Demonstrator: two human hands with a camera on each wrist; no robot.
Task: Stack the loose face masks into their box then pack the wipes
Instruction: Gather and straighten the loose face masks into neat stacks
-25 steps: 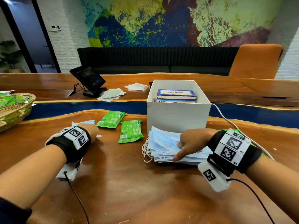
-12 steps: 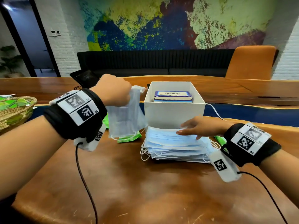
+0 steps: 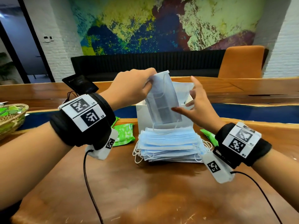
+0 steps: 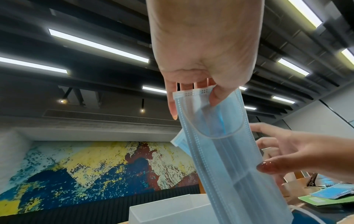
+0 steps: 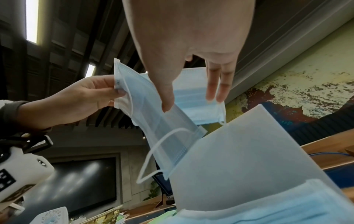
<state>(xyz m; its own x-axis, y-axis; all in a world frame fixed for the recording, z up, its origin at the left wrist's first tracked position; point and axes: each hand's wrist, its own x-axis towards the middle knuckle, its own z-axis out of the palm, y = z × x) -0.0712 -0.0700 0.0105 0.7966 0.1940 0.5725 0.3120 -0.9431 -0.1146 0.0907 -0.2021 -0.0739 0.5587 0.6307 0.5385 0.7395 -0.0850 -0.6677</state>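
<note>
Head view: the left hand (image 3: 129, 88) pinches a loose face mask (image 3: 163, 101) by its upper short edge, so that it hangs lengthwise in front of the white box (image 3: 144, 115); held this way, probably so the other hand can take its lower end and square it up; the right hand (image 3: 195, 109), fingers spread and grasping nothing, reaches toward the hanging mask's edge; the stack of masks (image 3: 168, 143) lies on the table (image 3: 145, 191) just before the box, presumably gathered there for loading in one lot; a green wipes pack (image 3: 123, 134) lies left of the stack, another green pack (image 3: 208, 137) is half hidden behind the right wrist; the box interior is hidden by the mask and hands; a basket (image 3: 11, 117) is cut off at the left edge.

Left wrist view: thumb and fingers (image 4: 172, 104) clamp the mask's top hem; a second mask corner (image 4: 179, 140) shows behind the first; whether it is also held cannot be told; the right thumb touches the mask's edge.

Right wrist view: the right hand's fingers (image 5: 214, 84) are straight and released; a second mask (image 5: 197, 97) shows beyond them; the box wall (image 5: 239, 159) covers the mask's lower end.
</note>
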